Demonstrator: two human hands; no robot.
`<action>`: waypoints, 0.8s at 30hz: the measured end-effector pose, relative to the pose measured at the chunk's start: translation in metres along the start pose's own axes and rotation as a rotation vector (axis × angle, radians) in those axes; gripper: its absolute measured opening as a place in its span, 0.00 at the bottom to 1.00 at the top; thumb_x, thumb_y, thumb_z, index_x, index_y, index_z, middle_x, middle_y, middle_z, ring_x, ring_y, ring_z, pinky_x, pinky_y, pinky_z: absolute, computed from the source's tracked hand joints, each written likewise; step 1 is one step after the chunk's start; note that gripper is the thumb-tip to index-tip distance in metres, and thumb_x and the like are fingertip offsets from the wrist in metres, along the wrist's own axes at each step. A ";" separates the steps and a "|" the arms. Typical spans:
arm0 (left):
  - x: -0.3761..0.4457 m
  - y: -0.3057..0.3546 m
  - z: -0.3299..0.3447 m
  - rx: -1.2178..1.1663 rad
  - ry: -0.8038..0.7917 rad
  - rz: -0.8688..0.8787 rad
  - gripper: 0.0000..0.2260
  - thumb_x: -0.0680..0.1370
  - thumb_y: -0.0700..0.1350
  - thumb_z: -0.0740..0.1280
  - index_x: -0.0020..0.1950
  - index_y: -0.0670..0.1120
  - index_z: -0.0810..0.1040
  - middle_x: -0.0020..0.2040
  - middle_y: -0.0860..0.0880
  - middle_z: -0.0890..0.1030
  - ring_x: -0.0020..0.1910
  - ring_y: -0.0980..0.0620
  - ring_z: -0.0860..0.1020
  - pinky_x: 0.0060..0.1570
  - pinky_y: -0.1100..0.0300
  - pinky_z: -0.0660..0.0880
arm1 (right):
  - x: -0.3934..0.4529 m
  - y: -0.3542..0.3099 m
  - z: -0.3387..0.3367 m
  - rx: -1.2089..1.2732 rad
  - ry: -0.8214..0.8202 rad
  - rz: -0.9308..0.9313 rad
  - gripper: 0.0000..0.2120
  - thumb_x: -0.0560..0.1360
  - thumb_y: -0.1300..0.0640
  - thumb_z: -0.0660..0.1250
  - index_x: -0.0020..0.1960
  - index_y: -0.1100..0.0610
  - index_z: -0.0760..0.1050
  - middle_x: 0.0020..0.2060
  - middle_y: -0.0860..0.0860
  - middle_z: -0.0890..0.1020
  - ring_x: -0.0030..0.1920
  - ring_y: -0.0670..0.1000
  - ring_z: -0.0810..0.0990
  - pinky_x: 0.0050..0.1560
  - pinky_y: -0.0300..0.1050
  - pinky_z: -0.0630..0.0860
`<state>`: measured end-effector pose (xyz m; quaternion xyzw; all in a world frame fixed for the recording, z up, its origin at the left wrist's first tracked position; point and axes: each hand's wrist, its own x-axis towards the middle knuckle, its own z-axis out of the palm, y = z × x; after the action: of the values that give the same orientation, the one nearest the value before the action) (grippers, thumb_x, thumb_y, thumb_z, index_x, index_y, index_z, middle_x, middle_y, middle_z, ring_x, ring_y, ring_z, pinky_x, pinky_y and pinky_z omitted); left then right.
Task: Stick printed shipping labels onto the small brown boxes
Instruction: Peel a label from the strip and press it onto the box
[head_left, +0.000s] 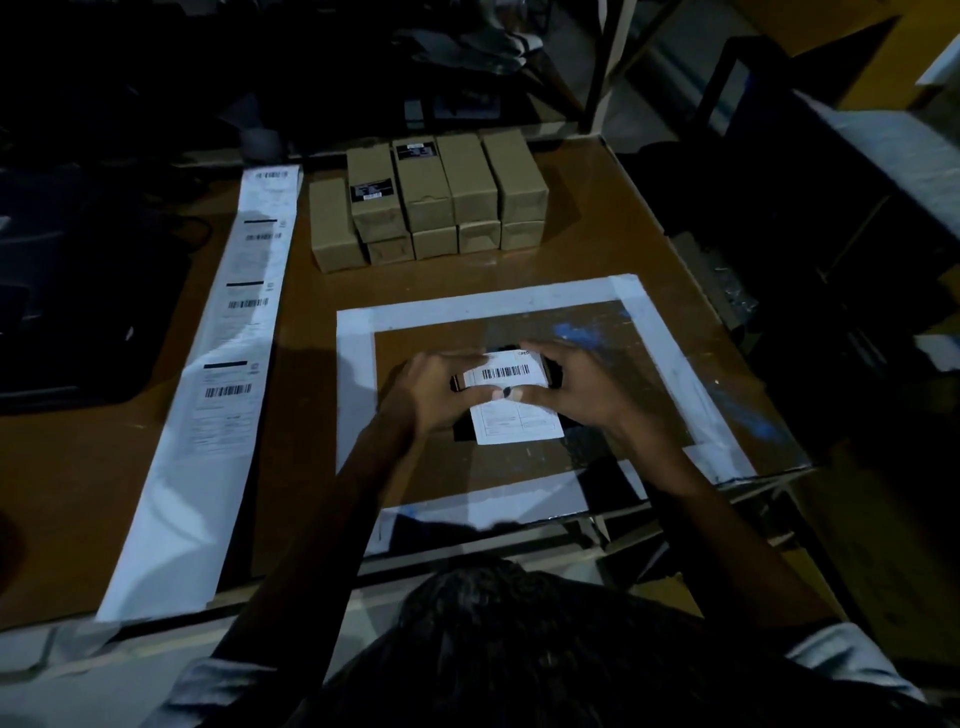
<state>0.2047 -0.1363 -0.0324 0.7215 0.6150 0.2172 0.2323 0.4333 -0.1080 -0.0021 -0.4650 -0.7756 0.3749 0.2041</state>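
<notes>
**Dim room, one pool of light on the table**

The room is dark, and the background and left side sink into near-black. Light falls from above onto the table (311, 322), where the strip of labels (228, 332) and the white tape frame (467, 304) glow bluish. Dark shadows pool under the hands. Straight edges bow toward the corners, and detail is soft and grainy.

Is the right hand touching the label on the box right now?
Touching. The head view shows the right hand with its thumb pressed on the white label, just below the barcode; the left hand holds the other side.
</notes>
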 end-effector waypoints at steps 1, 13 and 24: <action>0.001 0.000 -0.002 -0.007 -0.014 -0.001 0.33 0.69 0.69 0.68 0.67 0.51 0.78 0.65 0.51 0.80 0.61 0.53 0.79 0.61 0.57 0.76 | 0.000 0.002 0.000 -0.002 -0.011 0.003 0.30 0.70 0.57 0.79 0.70 0.58 0.75 0.58 0.48 0.78 0.56 0.45 0.76 0.53 0.27 0.73; -0.004 0.000 -0.010 0.031 -0.094 0.116 0.33 0.72 0.59 0.75 0.71 0.42 0.73 0.73 0.46 0.72 0.72 0.49 0.71 0.72 0.54 0.67 | 0.008 0.011 -0.003 -0.105 -0.082 0.080 0.41 0.68 0.51 0.80 0.76 0.56 0.68 0.73 0.53 0.72 0.72 0.53 0.70 0.67 0.40 0.68; -0.006 -0.001 -0.007 0.187 -0.102 0.186 0.38 0.73 0.68 0.61 0.72 0.42 0.72 0.75 0.46 0.70 0.73 0.48 0.70 0.71 0.48 0.69 | 0.008 0.008 -0.007 -0.254 -0.089 0.019 0.41 0.69 0.52 0.80 0.77 0.59 0.66 0.74 0.54 0.72 0.72 0.53 0.71 0.67 0.38 0.64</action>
<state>0.1989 -0.1417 -0.0281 0.8040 0.5505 0.1428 0.1739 0.4388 -0.0964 -0.0042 -0.4774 -0.8206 0.2960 0.1053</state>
